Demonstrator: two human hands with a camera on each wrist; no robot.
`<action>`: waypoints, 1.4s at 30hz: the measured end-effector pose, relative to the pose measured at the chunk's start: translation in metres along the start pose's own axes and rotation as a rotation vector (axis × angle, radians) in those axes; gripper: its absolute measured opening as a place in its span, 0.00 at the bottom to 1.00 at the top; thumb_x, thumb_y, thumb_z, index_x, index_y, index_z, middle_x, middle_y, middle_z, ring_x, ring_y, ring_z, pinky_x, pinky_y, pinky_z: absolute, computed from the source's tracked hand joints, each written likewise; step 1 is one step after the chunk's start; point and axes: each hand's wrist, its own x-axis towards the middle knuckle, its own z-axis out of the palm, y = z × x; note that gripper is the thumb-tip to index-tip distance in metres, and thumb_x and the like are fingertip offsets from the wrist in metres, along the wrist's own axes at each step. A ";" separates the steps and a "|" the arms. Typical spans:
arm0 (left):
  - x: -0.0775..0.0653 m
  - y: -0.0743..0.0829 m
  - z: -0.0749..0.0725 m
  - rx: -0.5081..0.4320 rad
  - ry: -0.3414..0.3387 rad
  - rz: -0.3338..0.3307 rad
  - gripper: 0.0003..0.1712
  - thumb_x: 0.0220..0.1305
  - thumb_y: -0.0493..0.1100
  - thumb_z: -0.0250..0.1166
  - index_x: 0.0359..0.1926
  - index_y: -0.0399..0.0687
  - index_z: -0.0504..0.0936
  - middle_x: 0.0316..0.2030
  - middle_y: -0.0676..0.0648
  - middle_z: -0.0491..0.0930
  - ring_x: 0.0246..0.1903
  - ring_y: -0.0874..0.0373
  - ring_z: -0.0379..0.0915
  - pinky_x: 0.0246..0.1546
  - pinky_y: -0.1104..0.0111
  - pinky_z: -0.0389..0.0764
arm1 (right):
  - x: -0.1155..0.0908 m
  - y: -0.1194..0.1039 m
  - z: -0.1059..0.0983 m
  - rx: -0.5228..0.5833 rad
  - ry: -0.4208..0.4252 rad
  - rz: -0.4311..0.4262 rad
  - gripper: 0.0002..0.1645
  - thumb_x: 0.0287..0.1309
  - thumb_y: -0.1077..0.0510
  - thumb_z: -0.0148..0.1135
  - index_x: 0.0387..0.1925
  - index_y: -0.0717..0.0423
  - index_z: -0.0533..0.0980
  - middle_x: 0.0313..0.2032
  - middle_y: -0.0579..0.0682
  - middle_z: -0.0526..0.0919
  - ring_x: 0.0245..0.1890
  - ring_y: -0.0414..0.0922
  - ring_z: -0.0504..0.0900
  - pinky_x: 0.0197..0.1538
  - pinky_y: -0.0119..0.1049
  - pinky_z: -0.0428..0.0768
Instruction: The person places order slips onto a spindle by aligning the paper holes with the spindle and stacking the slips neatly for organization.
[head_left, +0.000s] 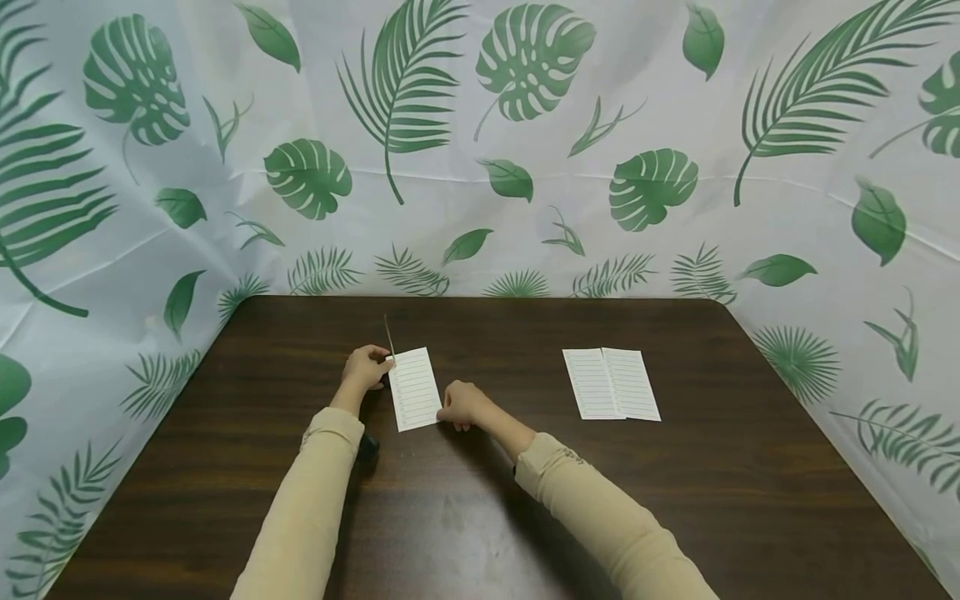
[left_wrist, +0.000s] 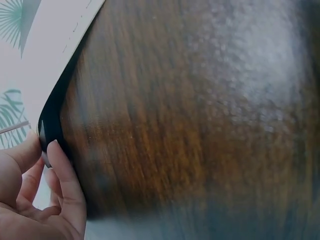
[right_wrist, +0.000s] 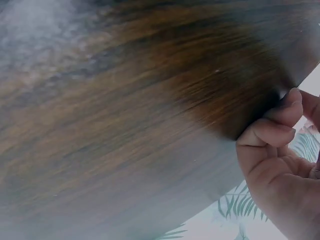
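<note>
Pinching lined card (head_left: 416, 390), other cards (head_left: 592, 385) in head view only

The place is looking like a screened-off booth: a creased white sheet (head_left: 558, 179) bearing green leaf prints is hanging behind the worktop (head_left: 495, 333) and closing it in on the left and right. The worktop, dark and wood-grained with rounded far corners, is showing a pale sheen near its front. Whether this booth is standing in a home, an office or a lab, the views are not revealing.
</note>
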 end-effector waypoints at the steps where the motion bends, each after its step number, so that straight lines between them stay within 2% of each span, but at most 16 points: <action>1: -0.003 0.002 -0.002 -0.002 0.001 0.003 0.18 0.65 0.40 0.59 0.54 0.37 0.74 0.56 0.30 0.69 0.33 0.48 0.77 0.30 0.67 0.85 | 0.000 0.000 -0.001 0.009 -0.003 -0.006 0.10 0.57 0.63 0.60 0.23 0.64 0.75 0.09 0.45 0.69 0.08 0.36 0.66 0.12 0.20 0.64; 6: -0.010 0.003 -0.007 0.008 -0.002 0.036 0.19 0.66 0.41 0.58 0.54 0.36 0.73 0.58 0.29 0.67 0.31 0.53 0.74 0.29 0.70 0.84 | 0.001 0.004 -0.005 0.099 -0.036 -0.034 0.05 0.57 0.64 0.58 0.29 0.62 0.70 0.12 0.45 0.72 0.10 0.37 0.68 0.14 0.22 0.66; 10: -0.009 -0.001 -0.009 0.018 -0.019 0.050 0.19 0.67 0.42 0.57 0.55 0.37 0.73 0.56 0.30 0.68 0.25 0.59 0.72 0.28 0.71 0.83 | 0.002 0.008 -0.007 0.147 -0.065 -0.075 0.10 0.56 0.65 0.56 0.22 0.67 0.73 0.10 0.45 0.72 0.09 0.37 0.69 0.13 0.23 0.67; 14: -0.006 -0.005 -0.009 0.017 -0.036 0.053 0.19 0.69 0.43 0.55 0.56 0.38 0.72 0.47 0.34 0.71 0.21 0.63 0.68 0.25 0.73 0.81 | 0.005 0.011 -0.006 0.183 -0.081 -0.118 0.16 0.56 0.67 0.54 0.15 0.70 0.76 0.07 0.44 0.72 0.07 0.37 0.69 0.12 0.24 0.67; 17: -0.004 -0.007 -0.008 0.009 -0.048 0.049 0.19 0.70 0.43 0.53 0.57 0.39 0.71 0.43 0.37 0.71 0.22 0.62 0.67 0.25 0.75 0.81 | 0.005 0.014 -0.005 0.221 -0.072 -0.108 0.11 0.56 0.67 0.55 0.20 0.65 0.72 0.09 0.44 0.73 0.09 0.36 0.70 0.13 0.23 0.67; 21: -0.003 -0.009 -0.007 0.010 -0.051 0.045 0.18 0.69 0.41 0.54 0.57 0.39 0.71 0.46 0.35 0.69 0.25 0.60 0.68 0.25 0.76 0.81 | 0.001 0.016 -0.004 0.264 -0.066 -0.087 0.04 0.60 0.65 0.55 0.32 0.60 0.68 0.14 0.47 0.75 0.13 0.37 0.71 0.16 0.24 0.69; 26: -0.006 -0.011 -0.004 0.003 -0.054 0.045 0.17 0.69 0.39 0.53 0.56 0.37 0.70 0.50 0.31 0.64 0.29 0.56 0.69 0.26 0.75 0.82 | -0.008 0.016 -0.007 0.261 -0.109 -0.106 0.07 0.65 0.62 0.52 0.38 0.65 0.70 0.18 0.52 0.78 0.15 0.37 0.72 0.19 0.25 0.72; 34: -0.012 -0.007 -0.004 -0.014 -0.035 0.056 0.17 0.68 0.38 0.55 0.55 0.36 0.72 0.45 0.33 0.69 0.27 0.57 0.69 0.22 0.77 0.81 | -0.020 0.022 -0.015 0.259 -0.183 -0.136 0.11 0.66 0.61 0.51 0.42 0.66 0.72 0.20 0.53 0.79 0.16 0.37 0.73 0.21 0.25 0.75; 37: -0.006 -0.006 -0.001 -0.007 -0.032 0.033 0.17 0.68 0.37 0.56 0.56 0.37 0.72 0.46 0.33 0.70 0.28 0.54 0.72 0.24 0.72 0.83 | -0.025 0.026 -0.022 0.241 -0.207 -0.151 0.11 0.66 0.60 0.51 0.44 0.65 0.72 0.22 0.54 0.79 0.18 0.38 0.74 0.23 0.27 0.77; 40: 0.014 -0.017 0.003 -0.001 -0.038 0.032 0.17 0.67 0.39 0.57 0.55 0.40 0.73 0.46 0.33 0.71 0.30 0.50 0.75 0.28 0.67 0.85 | -0.030 0.029 -0.031 0.205 -0.225 -0.158 0.11 0.66 0.59 0.52 0.45 0.63 0.72 0.26 0.55 0.80 0.21 0.41 0.76 0.25 0.29 0.78; 41: 0.026 -0.028 0.006 -0.020 -0.034 0.070 0.16 0.66 0.42 0.59 0.53 0.43 0.75 0.43 0.35 0.73 0.29 0.51 0.75 0.26 0.68 0.85 | -0.032 0.030 -0.034 0.193 -0.232 -0.162 0.12 0.66 0.59 0.52 0.45 0.63 0.72 0.27 0.56 0.80 0.22 0.41 0.77 0.26 0.30 0.78; 42: 0.030 -0.032 0.007 -0.020 -0.038 0.076 0.16 0.66 0.43 0.59 0.53 0.44 0.75 0.43 0.35 0.73 0.29 0.50 0.75 0.27 0.67 0.85 | -0.033 0.030 -0.036 0.181 -0.237 -0.163 0.12 0.66 0.59 0.53 0.45 0.63 0.72 0.28 0.57 0.80 0.22 0.43 0.78 0.27 0.30 0.78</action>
